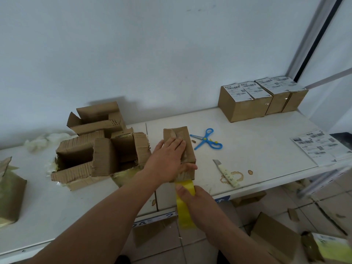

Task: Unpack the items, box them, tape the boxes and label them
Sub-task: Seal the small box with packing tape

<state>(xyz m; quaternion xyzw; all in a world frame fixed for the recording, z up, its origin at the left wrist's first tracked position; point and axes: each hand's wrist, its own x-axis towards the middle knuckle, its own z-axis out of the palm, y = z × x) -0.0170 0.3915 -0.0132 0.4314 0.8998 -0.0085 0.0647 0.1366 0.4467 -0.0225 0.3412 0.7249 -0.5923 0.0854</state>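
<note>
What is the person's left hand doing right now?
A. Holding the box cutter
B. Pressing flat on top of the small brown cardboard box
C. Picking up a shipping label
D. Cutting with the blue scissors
B: the left hand lies flat on the small brown cardboard box, while the blue plastic scissors lie untouched on the table.

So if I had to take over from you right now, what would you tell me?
Left hand: lies flat on top of the small box, pressing it down on the table.
Right hand: holds the yellow tape, which runs up to the near end of the box.
Done: four boxes at the back right are closed and labelled.
Left: finish taping this box, cut the tape with the blue scissors or the knife, then stick on a label from the sheets on the right. The open boxes on the left probably need emptying; I can't see inside them.
</note>
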